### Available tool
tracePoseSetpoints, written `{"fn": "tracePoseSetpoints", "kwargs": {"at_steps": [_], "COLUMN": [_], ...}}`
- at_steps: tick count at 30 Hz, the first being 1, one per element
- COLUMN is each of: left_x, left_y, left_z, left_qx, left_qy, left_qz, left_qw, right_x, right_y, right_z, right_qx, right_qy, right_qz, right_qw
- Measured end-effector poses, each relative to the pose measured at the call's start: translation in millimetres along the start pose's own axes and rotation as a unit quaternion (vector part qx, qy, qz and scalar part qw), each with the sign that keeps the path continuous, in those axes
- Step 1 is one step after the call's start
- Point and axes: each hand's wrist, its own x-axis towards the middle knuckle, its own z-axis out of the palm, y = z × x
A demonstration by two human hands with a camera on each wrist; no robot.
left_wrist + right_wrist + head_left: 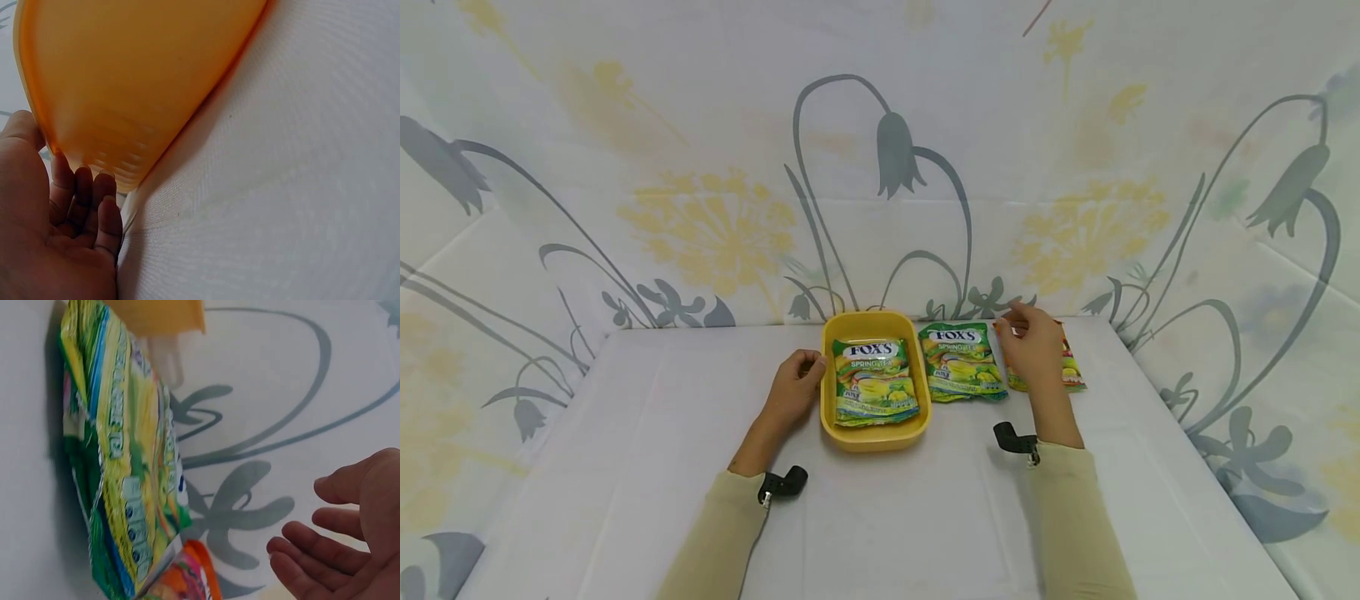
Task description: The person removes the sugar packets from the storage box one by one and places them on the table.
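Note:
A yellow plastic basket stands at the middle of the table, and a green Fox's Spring Tea candy bag lies in it. My left hand pinches the basket's left rim, its fingers against the outer wall in the left wrist view. Just right of the basket lies a second green candy bag. Over an orange-red candy bag beside it hovers my right hand, hiding much of that bag. In the right wrist view the fingers are loosely bent, holding nothing.
A white cloth covers the table. Behind the bags rises a flower-printed cloth backdrop, close to the basket's far edge, with more printed cloth on both sides. Each wrist carries a small black camera.

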Motion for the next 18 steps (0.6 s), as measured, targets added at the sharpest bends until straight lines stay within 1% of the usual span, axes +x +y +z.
{"fn": "tracePoseSetpoints", "kwargs": {"at_steps": [4,11,18], "left_x": [0.5,1.3,1.7], "left_y": [-0.6,-1.9,-2.6], "left_z": [0.1,-0.1,-0.6], "left_qx": [0.002,0.002,0.006], "left_qy": [-0.002,-0.003,-0.002], "left_qz": [-0.001,0.002,0.003], "left_qw": [1.0,1.0,1.0], "right_x": [-0.7,-5.9,-12.2], "right_y": [-13,-37,-54], "right_z": [2,8,18], "right_qx": [0.007,0.034,0.029], "right_qy": [-0.013,-0.05,-0.08], "right_qz": [-0.011,-0.041,-0.079], "right_qw": [0.9998,0.9973,0.9932]}}
